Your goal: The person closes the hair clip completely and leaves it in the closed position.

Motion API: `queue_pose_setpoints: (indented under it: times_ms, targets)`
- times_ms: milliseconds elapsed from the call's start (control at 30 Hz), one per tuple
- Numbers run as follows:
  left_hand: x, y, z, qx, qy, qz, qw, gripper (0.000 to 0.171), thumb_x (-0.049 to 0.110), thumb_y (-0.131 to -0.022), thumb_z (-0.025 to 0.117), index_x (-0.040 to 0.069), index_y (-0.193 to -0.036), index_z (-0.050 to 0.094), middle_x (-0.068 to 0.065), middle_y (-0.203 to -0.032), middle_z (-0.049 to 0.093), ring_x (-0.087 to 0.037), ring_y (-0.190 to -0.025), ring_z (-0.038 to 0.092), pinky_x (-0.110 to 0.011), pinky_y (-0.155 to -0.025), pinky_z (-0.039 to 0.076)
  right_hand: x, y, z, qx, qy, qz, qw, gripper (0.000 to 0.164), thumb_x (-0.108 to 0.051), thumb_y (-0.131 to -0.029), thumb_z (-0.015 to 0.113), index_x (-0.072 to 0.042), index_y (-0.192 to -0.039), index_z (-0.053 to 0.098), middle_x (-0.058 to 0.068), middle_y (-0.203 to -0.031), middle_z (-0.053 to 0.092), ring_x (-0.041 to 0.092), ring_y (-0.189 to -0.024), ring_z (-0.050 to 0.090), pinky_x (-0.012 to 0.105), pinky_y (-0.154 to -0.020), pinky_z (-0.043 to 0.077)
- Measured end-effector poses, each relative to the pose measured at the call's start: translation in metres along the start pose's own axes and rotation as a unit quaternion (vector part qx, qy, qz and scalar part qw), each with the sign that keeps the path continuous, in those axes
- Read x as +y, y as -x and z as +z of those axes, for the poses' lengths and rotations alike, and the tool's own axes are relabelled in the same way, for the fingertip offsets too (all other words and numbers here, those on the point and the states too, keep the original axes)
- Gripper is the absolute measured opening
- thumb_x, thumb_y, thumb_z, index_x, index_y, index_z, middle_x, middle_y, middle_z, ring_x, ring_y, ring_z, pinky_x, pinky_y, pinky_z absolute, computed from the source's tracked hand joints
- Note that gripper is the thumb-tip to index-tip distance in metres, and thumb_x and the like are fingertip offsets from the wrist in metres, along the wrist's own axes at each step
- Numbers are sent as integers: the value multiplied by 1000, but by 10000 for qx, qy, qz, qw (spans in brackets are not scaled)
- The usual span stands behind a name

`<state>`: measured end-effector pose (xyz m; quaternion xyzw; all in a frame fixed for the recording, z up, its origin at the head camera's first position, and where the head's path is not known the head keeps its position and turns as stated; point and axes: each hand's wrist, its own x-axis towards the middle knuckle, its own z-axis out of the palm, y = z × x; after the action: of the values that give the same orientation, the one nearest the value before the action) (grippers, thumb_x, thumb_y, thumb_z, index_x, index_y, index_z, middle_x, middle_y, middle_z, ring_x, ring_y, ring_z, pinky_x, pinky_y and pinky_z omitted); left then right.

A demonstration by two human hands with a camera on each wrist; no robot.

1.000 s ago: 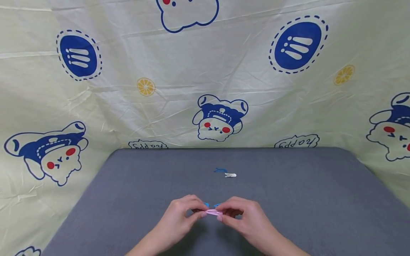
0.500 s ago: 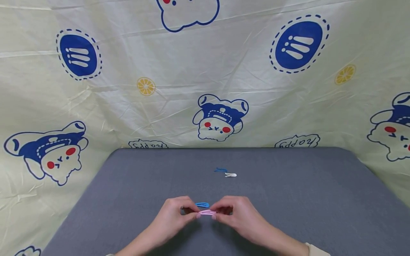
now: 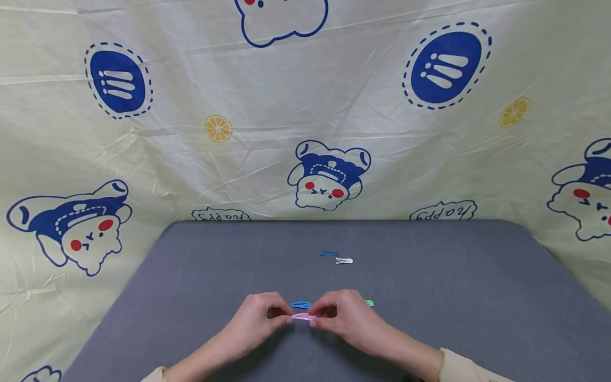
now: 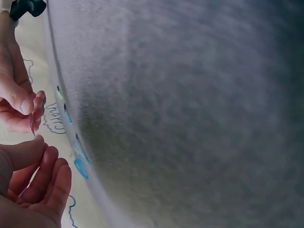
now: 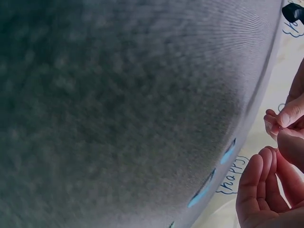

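Note:
A pink snap hair clip [image 3: 303,317] is held level between the two hands, just above the table. The left hand [image 3: 258,321] pinches its left end between thumb and fingers, and the right hand [image 3: 350,321] pinches the right end. In the left wrist view the clip [image 4: 31,124] appears as a thin strip at the thumb of the right hand [image 4: 16,95]. Fingers mostly hide it in the right wrist view. Just beyond lies a blue hair clip [image 3: 300,305]. A green clip [image 3: 369,303] peeks out behind the right hand, largely covered.
Farther back on the grey table [image 3: 429,286] lie a dark blue hair clip [image 3: 329,253] and a white hair clip [image 3: 344,260], side by side. A cream cloth [image 3: 267,175] with printed cartoons hangs behind the table's far edge.
Both hands have shifted left with the pink clip between them. The blue clip behind it shows more fully, and the green clip has come into sight past the right hand.

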<state>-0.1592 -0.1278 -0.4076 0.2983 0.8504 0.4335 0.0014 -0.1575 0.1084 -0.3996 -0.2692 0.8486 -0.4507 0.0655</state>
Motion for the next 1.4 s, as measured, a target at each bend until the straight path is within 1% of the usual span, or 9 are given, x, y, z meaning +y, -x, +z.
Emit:
queue_pose_setpoints:
  times_ms: [100,233,433,633,833,967,1167,1400]
  targets:
    - [-4,-1,-1,-165,-12,-191,9997,6,7,-87,75,13,-86,75,12,-82,66,-4,-76,59,-24,-70,51,3,-3,2,-71,-3,-2,10000,5,-14,-85,78,-15,-90,76,-13,-77,65,4,-69,59,23,-61,50]
    - [-10,-4,-1,-299,-79,-338,9989,7,8,-86,76,14,-84,75,12,-81,66,-4,-74,57,-24,-68,50,6,-6,4,-188,28,82,9998,5,-14,-85,78,-14,-89,76,-13,-76,65,4,-68,59,23,-61,49]
    - [-16,-9,0,-432,-219,-430,9979,10,6,-85,76,15,-81,75,14,-75,63,-3,-69,55,-23,-63,48,9,-11,6,-228,222,86,9995,4,-14,-84,78,-15,-87,76,-14,-72,64,3,-66,57,23,-60,48]
    - [-19,-13,0,-533,-191,-412,9975,9,5,-84,76,13,-79,74,13,-74,62,-2,-66,54,-22,-61,48,12,-16,7,-256,366,119,9989,6,-12,-83,78,-17,-84,75,-14,-69,62,2,-64,56,23,-58,46]
    - [-24,-15,0,-542,-61,-407,9977,7,6,-80,78,11,-78,75,12,-72,61,-2,-64,54,-22,-58,47,15,-19,9,-229,461,119,9986,9,-7,-81,78,-16,-84,76,-14,-67,62,1,-62,56,22,-57,46]
    - [-25,-16,1,-532,-95,-423,9976,8,6,-78,79,11,-75,75,11,-70,59,-2,-62,53,-21,-56,45,16,-19,11,-217,547,92,9982,11,-5,-80,78,-15,-84,76,-14,-66,62,0,-61,55,22,-57,46]
    - [-26,-20,0,-621,-79,-477,9969,6,3,-78,79,8,-76,75,10,-68,59,-2,-61,52,-21,-54,45,17,-20,12,-203,559,117,9982,11,-5,-79,78,-15,-83,76,-15,-66,61,-1,-61,55,21,-56,46]
    - [-28,-18,1,-500,-92,-480,9976,7,5,-78,79,10,-76,75,11,-70,59,-3,-61,54,-22,-55,46,18,-21,14,-184,528,99,9984,11,-6,-79,79,-15,-84,76,-15,-66,61,0,-61,55,21,-56,46]
